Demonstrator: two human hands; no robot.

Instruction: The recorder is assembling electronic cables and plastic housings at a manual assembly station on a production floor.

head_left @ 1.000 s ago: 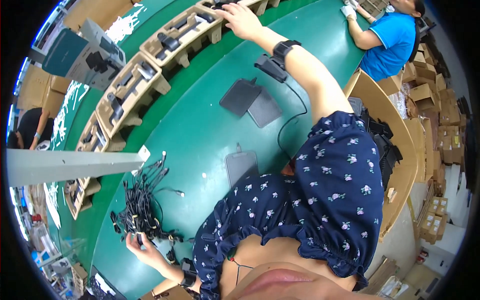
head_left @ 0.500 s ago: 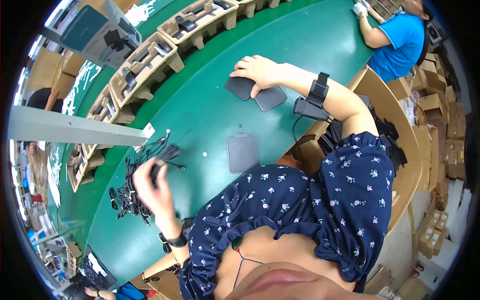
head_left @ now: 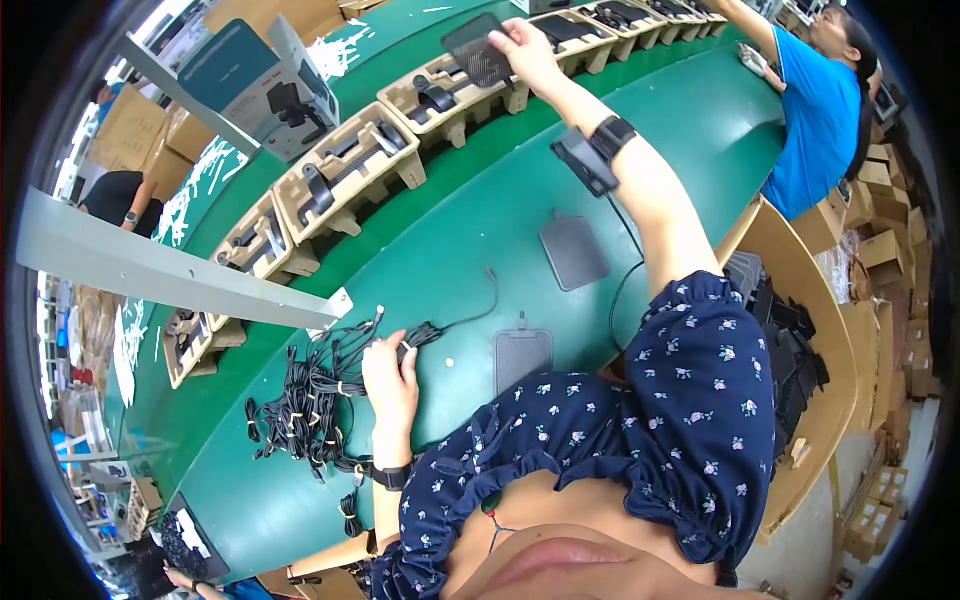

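My right hand (head_left: 525, 52) reaches far out and grips a thin black rectangular pad (head_left: 478, 52) by its edge, over the row of moulded trays. My left hand (head_left: 391, 378) is closed on a bundled black cable (head_left: 425, 334), whose loose end curls away to the right over the table. Beside that hand lies a tangled pile of tied black cables (head_left: 310, 405). Two more pads rest on the green table: one dark pad (head_left: 575, 253) in the middle, and another pad (head_left: 523, 360) close to my body, its small tab pointing away.
Brown moulded trays (head_left: 350, 172) with black parts stand in a row along the far side. A grey metal bar (head_left: 190, 265) crosses at left. At right is a carton (head_left: 835, 400) of black parts. A co-worker in blue (head_left: 825, 120) stands at the far right.
My right hand has lifted one of the two pads beneath it and carried it away from me to the trays. My left hand has moved right and closed on a cable. The view has shifted.
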